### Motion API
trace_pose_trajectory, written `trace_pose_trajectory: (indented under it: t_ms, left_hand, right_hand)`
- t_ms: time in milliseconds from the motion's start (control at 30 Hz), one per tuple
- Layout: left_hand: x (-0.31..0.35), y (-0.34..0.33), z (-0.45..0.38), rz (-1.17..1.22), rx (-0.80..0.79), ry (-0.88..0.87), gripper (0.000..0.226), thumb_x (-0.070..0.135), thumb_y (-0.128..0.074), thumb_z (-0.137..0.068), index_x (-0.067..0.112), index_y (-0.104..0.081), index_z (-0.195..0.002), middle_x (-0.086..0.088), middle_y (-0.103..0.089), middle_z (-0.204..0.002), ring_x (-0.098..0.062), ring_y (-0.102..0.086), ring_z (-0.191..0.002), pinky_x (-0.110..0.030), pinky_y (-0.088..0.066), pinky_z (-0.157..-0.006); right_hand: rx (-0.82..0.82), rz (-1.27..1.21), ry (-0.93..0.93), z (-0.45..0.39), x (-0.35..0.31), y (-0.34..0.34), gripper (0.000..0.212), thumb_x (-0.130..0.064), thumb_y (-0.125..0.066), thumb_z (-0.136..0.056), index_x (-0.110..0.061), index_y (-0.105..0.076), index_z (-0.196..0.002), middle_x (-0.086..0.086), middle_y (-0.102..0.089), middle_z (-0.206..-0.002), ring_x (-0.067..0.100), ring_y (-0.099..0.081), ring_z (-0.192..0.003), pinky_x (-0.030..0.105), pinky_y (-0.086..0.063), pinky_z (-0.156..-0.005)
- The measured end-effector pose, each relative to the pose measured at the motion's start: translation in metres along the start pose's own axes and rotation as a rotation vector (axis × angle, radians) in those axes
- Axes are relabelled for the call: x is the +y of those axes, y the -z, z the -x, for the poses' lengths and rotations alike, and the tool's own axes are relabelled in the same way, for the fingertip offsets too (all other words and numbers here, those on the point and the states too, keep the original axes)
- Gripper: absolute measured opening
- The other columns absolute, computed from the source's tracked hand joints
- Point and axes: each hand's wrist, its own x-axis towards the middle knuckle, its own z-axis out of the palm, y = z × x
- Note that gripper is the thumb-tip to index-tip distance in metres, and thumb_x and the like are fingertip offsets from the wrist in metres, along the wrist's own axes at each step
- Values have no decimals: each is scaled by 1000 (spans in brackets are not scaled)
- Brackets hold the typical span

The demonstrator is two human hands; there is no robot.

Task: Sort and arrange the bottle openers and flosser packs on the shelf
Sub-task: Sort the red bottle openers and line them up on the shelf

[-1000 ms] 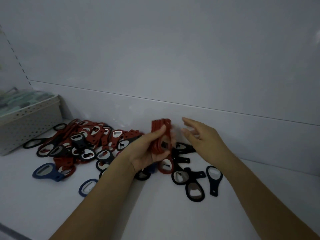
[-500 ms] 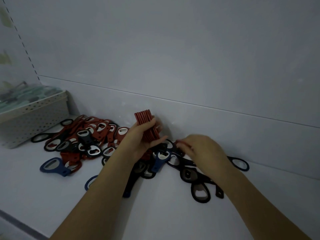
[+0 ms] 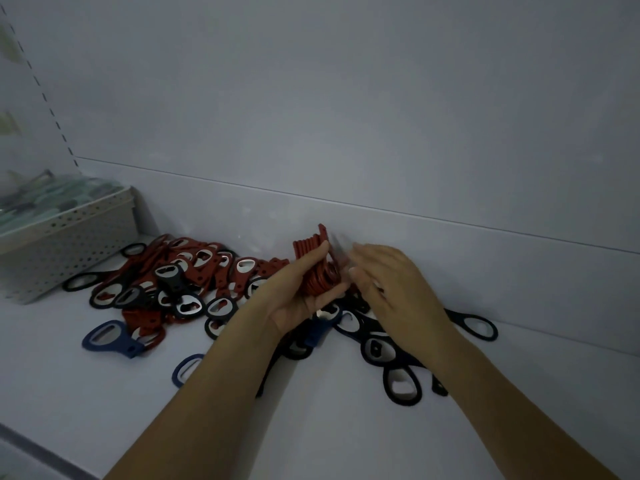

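Left hand (image 3: 298, 299) grips stack of red bottle openers (image 3: 313, 268), at 12 o'clock from palm. Right hand (image 3: 391, 285) beside stack, fingers straight (blurry, so can't tell if holding). Loose pile (image 3: 180, 278) on shelf (image 3: 86, 393) at 9 o'clock. Stack could slip, fan out, if grip loosens.

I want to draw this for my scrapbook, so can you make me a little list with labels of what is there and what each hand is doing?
left hand: grips a stack of red plastic bottle openers, held on edge
right hand: beside the stack, fingers blurred; what it holds is unclear
loose pile of red and black bottle openers: on the white shelf, left of the hands
blue plastic bottle opener: in front of the pile
black bottle openers: under the right hand
perforated white metal basket: far left
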Motion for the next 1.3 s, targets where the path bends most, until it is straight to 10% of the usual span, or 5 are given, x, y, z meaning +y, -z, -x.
trace_pose_trajectory:
  t_ms: [167, 367, 700, 1100, 1300]
  left_hand:
    - [43, 18, 13, 159, 34, -201, 17, 12, -66, -89, 8, -66, -105, -13, -70, -108, -24, -71, -96, -41, -62, -76]
    - [67, 70, 45, -84, 245, -343, 27, 5, -63, -88, 15, -65, -113, -7, -73, -111, -24, -69, -102, -36, -59, -67]
    - [42, 90, 51, -240, 248, -400, 26, 4, -67, -88, 17, -66, -110, -6, -75, -101, -21, -73, -95, -48, -59, -76]
    - [54, 98, 51, -153, 247, -422, 31, 12, -65, -89, 16, -65, -120, -5, -72, -103, -15, -72, -89, -33, -58, -67]
    - [56, 99, 59, -159, 170, -347, 31, 16, -62, -91, 9, -63, -121, -12, -69, -115, -22, -70, -101, -35, -59, -65]
  right_hand:
    - [96, -158, -182, -2, -2, 1, 35, -36, -47, -98, -22, -59, -128, -8, -59, -127, 5, -54, -115, 26, -42, -104]
    - [-321, -39, -203, -20, -28, -41, 27, -37, -64, -89, -22, -64, -112, -1, -60, -108, 11, -58, -92, 28, -50, -83]
    - [-531, 43, -118, -50, -45, -72, 34, -29, -72, -83, -21, -66, -116, -2, -65, -111, 14, -61, -97, 26, -50, -86]
    - [-358, -7, 40, -56, -33, -57, 22, -19, -52, -98, -18, -67, -113, 3, -59, -100, 15, -59, -84, 29, -49, -79]
    - [-322, -70, -5, -70, -47, -7, 17, -13, -54, -96, -16, -70, -100, -3, -61, -86, 6, -65, -64, 10, -47, -67]
